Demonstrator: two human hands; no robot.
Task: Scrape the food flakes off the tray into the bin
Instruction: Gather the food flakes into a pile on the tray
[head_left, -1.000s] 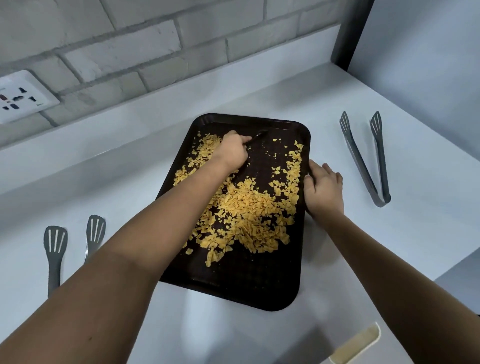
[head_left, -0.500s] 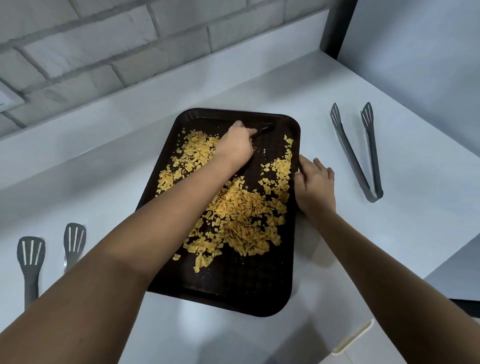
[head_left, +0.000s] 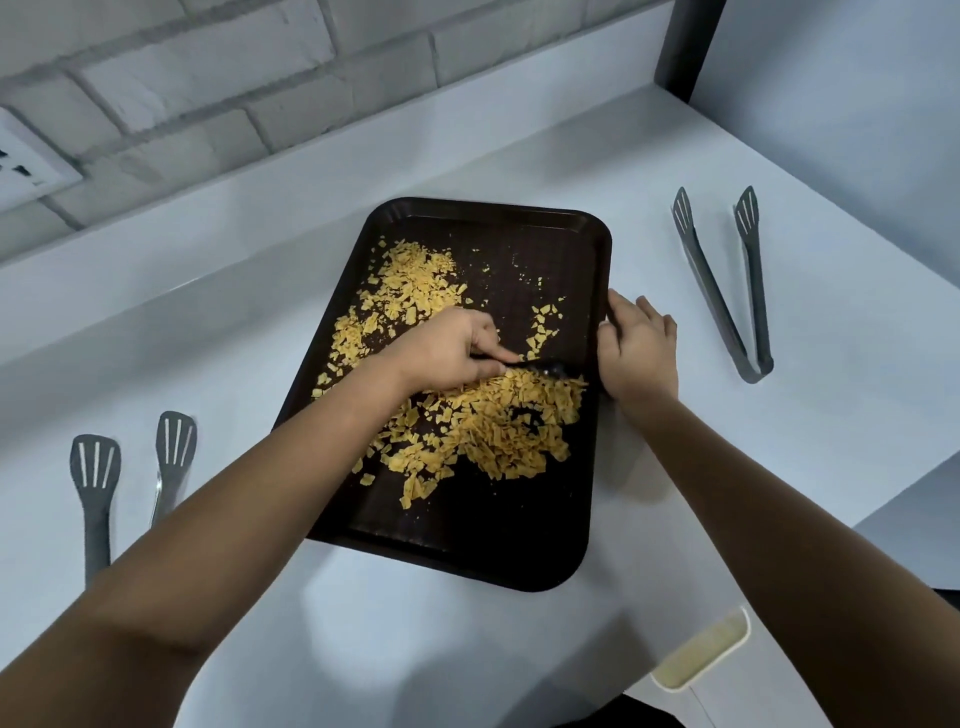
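Most flakes (head_left: 483, 421) still sit mid-tray (head_left: 519, 561), so left hand (head_left: 452, 353) gripping the dark scraper (head_left: 550, 370) should drag low toward the near edge while right hand (head_left: 636, 348) clamps the rim.

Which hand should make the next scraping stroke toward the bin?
Left. The left hand already grips the dark scraper amid the flakes; the right hand is steadying the tray edge.

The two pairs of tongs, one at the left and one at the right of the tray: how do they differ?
The left tongs are cut off behind the forearm, joint hidden; the right tongs show whole, down to the joint. Left heads are broad and rounded; right heads are narrow. Both are grey, slotted, untouched, lying on the white counter.
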